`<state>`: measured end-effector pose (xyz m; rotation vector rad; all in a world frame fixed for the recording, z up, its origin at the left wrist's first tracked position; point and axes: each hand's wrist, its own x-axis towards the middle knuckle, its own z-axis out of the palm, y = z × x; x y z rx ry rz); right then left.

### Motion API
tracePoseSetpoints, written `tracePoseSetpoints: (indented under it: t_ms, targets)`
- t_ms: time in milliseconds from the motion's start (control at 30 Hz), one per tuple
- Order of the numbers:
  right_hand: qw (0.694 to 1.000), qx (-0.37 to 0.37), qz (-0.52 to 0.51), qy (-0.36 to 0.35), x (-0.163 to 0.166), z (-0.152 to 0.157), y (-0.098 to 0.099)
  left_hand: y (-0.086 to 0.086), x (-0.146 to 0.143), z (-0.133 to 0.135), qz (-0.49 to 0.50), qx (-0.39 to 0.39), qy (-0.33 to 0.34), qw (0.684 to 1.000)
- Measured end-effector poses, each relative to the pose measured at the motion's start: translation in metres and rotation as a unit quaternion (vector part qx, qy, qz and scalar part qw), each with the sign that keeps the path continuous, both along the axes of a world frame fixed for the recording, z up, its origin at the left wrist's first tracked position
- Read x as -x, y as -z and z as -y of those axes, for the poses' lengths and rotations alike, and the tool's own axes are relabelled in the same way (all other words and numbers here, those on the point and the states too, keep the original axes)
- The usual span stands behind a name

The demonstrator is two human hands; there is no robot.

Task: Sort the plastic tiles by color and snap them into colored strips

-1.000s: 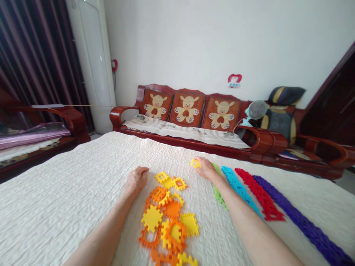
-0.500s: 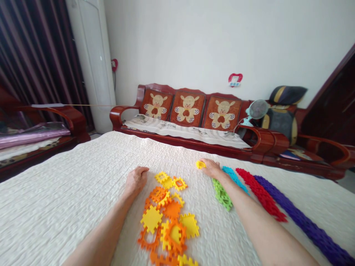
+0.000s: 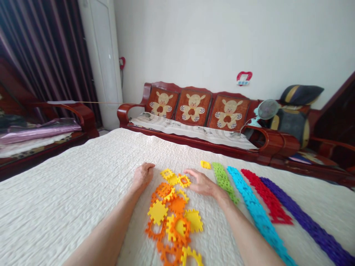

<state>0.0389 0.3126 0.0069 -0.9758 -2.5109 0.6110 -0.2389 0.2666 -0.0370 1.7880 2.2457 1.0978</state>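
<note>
My left hand [image 3: 143,176] rests on the white quilted cover, left of a loose pile of yellow and orange notched plastic tiles. Its fingers are curled in, and nothing shows in them. At the pile's far right, my right hand [image 3: 202,182] has its fingers apart around the near side of a small yellow-and-orange tile [image 3: 184,180]; whether it touches the tile I cannot tell. Beside that tile lie yellow tiles [image 3: 167,174], with an orange tile [image 3: 177,205] and a solid yellow tile [image 3: 158,212] nearer me. A single yellow tile [image 3: 205,164] lies apart, beyond my right hand.
To the right run rows of linked tiles: green [image 3: 223,179], light blue [image 3: 256,210], red [image 3: 266,195] and purple [image 3: 307,221]. Past the cover's far edge stands a wooden sofa [image 3: 177,138] with bear cushions. A small fan [image 3: 267,109] is by its right armrest.
My right hand has let go of the yellow tile at the head of the green row and moved back left to the pile. The view has shifted slightly; my left hand stays beside the pile.
</note>
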Motion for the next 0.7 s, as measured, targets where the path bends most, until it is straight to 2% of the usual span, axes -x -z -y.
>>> tracePoseSetpoints:
  t_ms: [133,433,533,633,700]
  targets:
    - [0.999,-0.001,-0.028,-0.019,0.008,0.016,0.007,0.0,0.0,0.0,0.001,0.004,-0.004,1.0]
    - [0.999,-0.02,-0.035,-0.007,0.007,0.012,0.007,0.004,0.001,-0.002,-0.004,-0.006,-0.006,1.0]
    - [0.995,-0.021,-0.052,0.079,0.004,0.005,0.01,0.005,0.002,-0.003,-0.005,-0.004,-0.006,1.0]
    - [0.976,-0.006,-0.062,0.208,0.0,-0.003,0.017,0.007,0.003,-0.004,-0.003,-0.006,-0.005,1.0]
    - [0.962,-0.019,-0.06,0.267,-0.002,-0.008,0.022,0.008,0.003,-0.005,-0.001,-0.009,-0.003,1.0]
